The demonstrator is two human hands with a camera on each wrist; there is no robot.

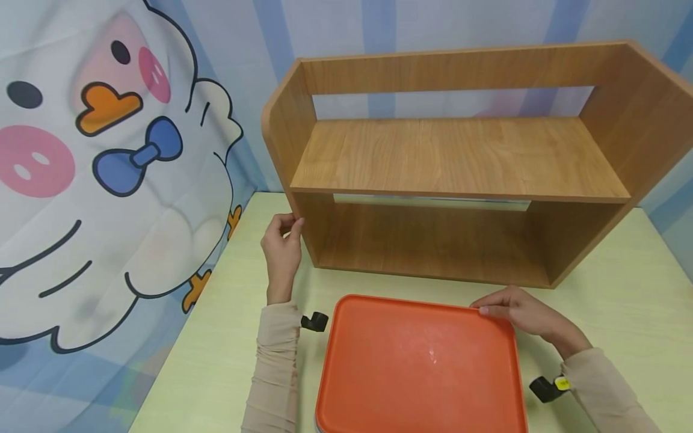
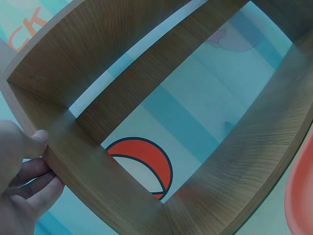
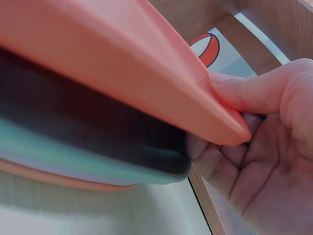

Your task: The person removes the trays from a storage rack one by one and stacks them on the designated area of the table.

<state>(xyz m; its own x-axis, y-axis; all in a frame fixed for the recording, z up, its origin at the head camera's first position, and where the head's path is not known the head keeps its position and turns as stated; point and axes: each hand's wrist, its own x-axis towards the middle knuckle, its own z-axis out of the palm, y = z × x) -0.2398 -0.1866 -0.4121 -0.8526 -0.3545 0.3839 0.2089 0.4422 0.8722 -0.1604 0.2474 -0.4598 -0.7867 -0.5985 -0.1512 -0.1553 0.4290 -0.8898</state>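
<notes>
A wooden two-tier shelf (image 1: pixel 460 156) stands on the table. My left hand (image 1: pixel 282 249) is at its left side panel; in the left wrist view the thumb (image 2: pixel 36 142) lies on one side of the panel's edge and the fingers on the other, pinching it. In front of the shelf lies an orange tray (image 1: pixel 422 367), top of a stack. My right hand (image 1: pixel 527 313) holds its far right corner. In the right wrist view, the thumb is on the orange rim and the fingers curl underneath. A black tray (image 3: pixel 98 117) and a mint-green tray (image 3: pixel 88 152) sit below.
The pale table (image 1: pixel 216 337) extends on both sides of the tray stack. A cloth backdrop with a cartoon duck (image 1: pixel 162 228) hangs at the left, and striped cloth (image 1: pixel 335 24) hangs behind the shelf. A small black camera is on each wrist.
</notes>
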